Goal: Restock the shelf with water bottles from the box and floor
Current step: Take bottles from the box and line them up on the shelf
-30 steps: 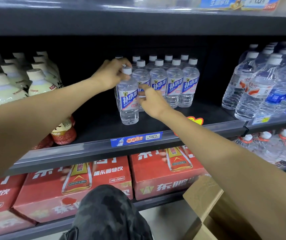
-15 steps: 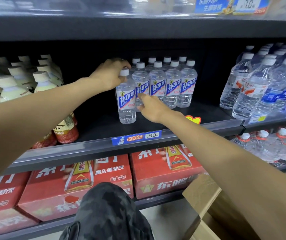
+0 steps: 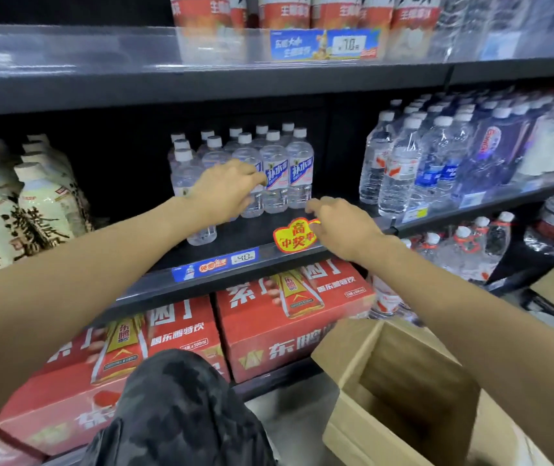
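Note:
Small clear water bottles [image 3: 300,176] with blue and white labels stand in rows on the middle of the black shelf [image 3: 134,290]. One bottle [image 3: 198,227] stands alone in front at the left. My left hand [image 3: 225,190] lies against the front bottles with bent fingers touching a label; it grips nothing that I can see. Over the shelf's front edge, beside a red and yellow tag [image 3: 294,238], my right hand [image 3: 339,223] hovers with relaxed fingers and holds nothing. An open cardboard box [image 3: 396,361] sits at the lower right; no bottles show in the visible part of it.
Cream bottles [image 3: 40,196] fill the shelf's left end, larger water bottles [image 3: 399,169] its right. Red drink cases [image 3: 289,314] sit on the shelf below, wrapped water packs [image 3: 463,250] at the lower right. My camouflage-clad knee [image 3: 174,398] is low in the middle.
My left hand let go of the front bottle's cap and dropped right, in front of the row. My right hand drew back from the labels to the shelf edge. The view pulled back.

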